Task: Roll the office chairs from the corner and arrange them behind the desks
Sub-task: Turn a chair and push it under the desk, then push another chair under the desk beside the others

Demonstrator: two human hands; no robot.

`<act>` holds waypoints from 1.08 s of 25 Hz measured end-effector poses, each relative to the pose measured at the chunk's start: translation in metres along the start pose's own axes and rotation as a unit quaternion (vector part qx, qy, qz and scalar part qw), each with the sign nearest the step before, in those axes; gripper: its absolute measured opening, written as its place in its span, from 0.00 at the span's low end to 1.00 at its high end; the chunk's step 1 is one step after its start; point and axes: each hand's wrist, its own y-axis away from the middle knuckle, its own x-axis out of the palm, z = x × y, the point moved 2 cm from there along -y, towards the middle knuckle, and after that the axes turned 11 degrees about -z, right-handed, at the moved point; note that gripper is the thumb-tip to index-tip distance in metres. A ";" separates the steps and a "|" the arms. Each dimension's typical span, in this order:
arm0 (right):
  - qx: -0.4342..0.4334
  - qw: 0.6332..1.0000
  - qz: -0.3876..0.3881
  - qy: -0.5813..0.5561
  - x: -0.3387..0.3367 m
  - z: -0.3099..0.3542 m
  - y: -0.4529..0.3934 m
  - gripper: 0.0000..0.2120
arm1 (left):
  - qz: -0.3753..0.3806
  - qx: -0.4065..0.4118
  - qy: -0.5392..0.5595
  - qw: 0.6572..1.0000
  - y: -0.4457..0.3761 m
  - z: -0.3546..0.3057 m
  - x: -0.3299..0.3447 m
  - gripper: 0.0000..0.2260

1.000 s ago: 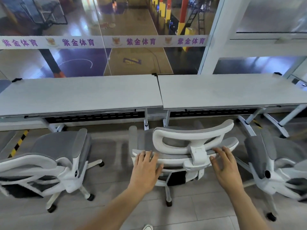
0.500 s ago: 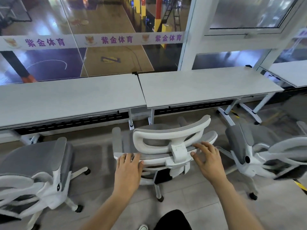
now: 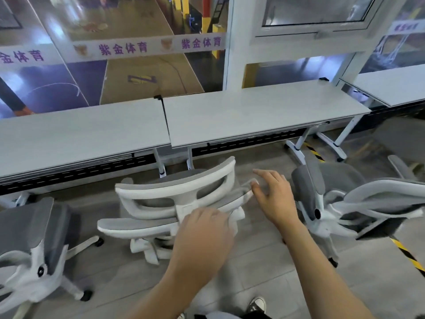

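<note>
Risk here is loose control of middle chair (image 3: 174, 203), which sits behind the seam where left surface (image 3: 80, 134) and right surface (image 3: 259, 118) meet, backrest toward the person. Left hand (image 3: 204, 229) lies over the backrest frame near the headrest post, fingers bent down over it, looks like a light hold but fingertips are hidden. Right hand (image 3: 273, 196) is spread with relaxed fingers, only tips at the backrest's right end, gripping nothing. One-sided push would likely swivel the chair instead of rolling it straight. Right chair (image 3: 333, 203) is just beside, so casters or arms could clash. Left chair (image 3: 41, 245) stands apart, turned sideways. Shoe (image 3: 257, 305) is near the base, could catch a caster
</note>
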 end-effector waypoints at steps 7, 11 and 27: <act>-0.040 0.999 -0.032 0.012 -0.068 -0.103 -0.036 0.20 | 0.033 0.002 -0.049 0.998 -0.072 -0.094 0.087 0.21; -0.023 0.997 -0.069 0.037 -0.106 -0.150 -0.051 0.22 | 0.054 0.027 -0.051 0.997 -0.109 -0.136 0.125 0.22; 0.176 0.945 -0.216 0.171 -0.275 -0.317 -0.050 0.21 | 0.104 0.241 0.080 0.962 -0.233 -0.332 0.272 0.21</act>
